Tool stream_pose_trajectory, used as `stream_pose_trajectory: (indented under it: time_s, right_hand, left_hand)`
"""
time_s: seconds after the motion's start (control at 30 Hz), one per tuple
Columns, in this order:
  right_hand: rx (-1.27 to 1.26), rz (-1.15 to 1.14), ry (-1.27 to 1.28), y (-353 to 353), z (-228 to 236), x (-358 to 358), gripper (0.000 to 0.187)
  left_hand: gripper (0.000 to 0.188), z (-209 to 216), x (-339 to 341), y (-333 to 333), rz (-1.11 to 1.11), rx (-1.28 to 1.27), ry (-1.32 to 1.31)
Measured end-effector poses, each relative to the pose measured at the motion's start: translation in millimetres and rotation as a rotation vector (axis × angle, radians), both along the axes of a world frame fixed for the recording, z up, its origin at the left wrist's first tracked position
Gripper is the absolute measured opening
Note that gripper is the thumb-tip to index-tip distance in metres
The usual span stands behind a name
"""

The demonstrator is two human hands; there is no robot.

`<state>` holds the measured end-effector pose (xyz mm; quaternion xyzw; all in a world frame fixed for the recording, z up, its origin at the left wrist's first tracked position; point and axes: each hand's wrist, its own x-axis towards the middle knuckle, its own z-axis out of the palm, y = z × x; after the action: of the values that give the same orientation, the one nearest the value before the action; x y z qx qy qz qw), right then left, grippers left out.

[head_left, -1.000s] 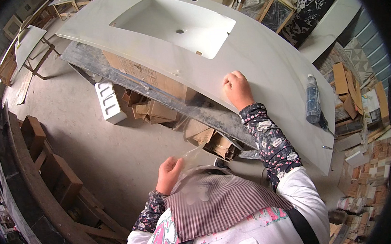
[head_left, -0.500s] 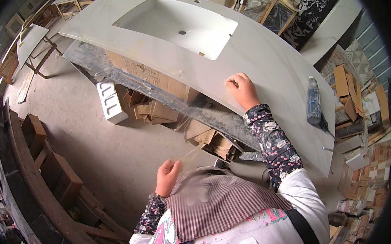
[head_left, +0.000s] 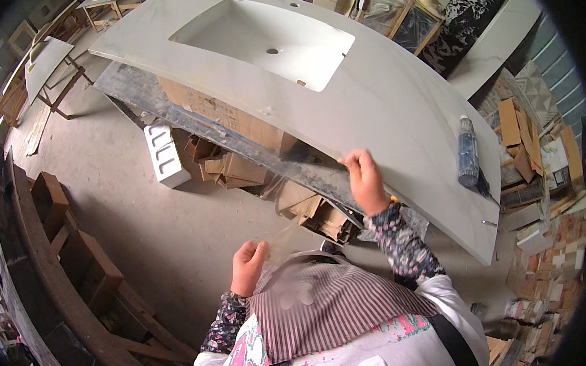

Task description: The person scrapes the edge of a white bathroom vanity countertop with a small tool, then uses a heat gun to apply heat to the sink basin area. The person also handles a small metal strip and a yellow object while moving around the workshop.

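A white, faintly veined countertop (head_left: 405, 126) with a rectangular white sink basin (head_left: 261, 41) set into it lies before me. My right hand (head_left: 367, 182) is at the countertop's near edge, thumb and fingers pinched together; whatever is between them is too small to make out. Low on the left, away from the countertop, my left hand (head_left: 248, 268) is closed, and a pale see-through strip (head_left: 280, 242) trails from its fingers, hard to see against the floor. On the countertop's right part lies a blue-grey bottle (head_left: 467, 154).
Beneath the countertop are a dark stone slab (head_left: 213, 129) and flattened cardboard (head_left: 237, 168). A white foam block (head_left: 165, 155) stands on the floor. To the left runs a brown wooden rack (head_left: 75, 296) holding cardboard boxes. Tile and board scraps (head_left: 547, 259) are piled at the right.
My right hand has come back toward me from above the countertop to its near edge, and its fingers now pinch. The left hand has barely moved.
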<state>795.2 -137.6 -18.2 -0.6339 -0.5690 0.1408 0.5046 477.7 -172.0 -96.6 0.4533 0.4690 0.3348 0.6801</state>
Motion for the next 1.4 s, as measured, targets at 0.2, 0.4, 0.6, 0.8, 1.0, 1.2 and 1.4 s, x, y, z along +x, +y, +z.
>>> stream_pose_trajectory:
  time_s: [0.2, 0.4, 0.6, 0.8, 1.0, 1.2, 1.4]
  right_hand:
    - [-0.407, 0.125, -0.034, -71.0, -53.9, -46.9, 0.006]
    - [-0.485, 0.474, 0.337, -80.0, -51.0, -70.0, 0.014]
    - [-0.429, 0.578, 0.330, -52.1, -9.4, -92.7, 0.017]
    - [-0.325, 0.578, 0.089, -36.5, 1.8, -107.5, 0.031]
    - [-0.455, 0.637, 0.117, -3.8, 20.0, -119.0, 0.071]
    - [-0.283, 0.797, -0.132, 3.7, 6.5, -162.7, 0.088]
    - [-0.407, 0.758, -0.097, 23.1, -2.1, -174.9, 0.083]
  left_hand:
    - [0.022, -7.9, -3.2, 5.7, 0.059, 0.014, -0.065]
    - [0.028, 2.5, -2.1, 16.1, -0.044, 0.055, -0.013]
    - [0.025, 26.9, 13.1, 23.4, -0.340, 0.524, 0.268]
    - [0.015, 42.2, -2.1, 25.7, -0.313, 0.730, 0.346]
    - [0.022, 43.1, -37.6, 20.4, -0.075, 0.144, -0.012]
    - [0.057, 41.1, -56.2, 27.2, -0.186, 0.078, -0.222]
    - [0.053, 37.7, -56.0, 41.9, -0.150, 0.028, -0.258]
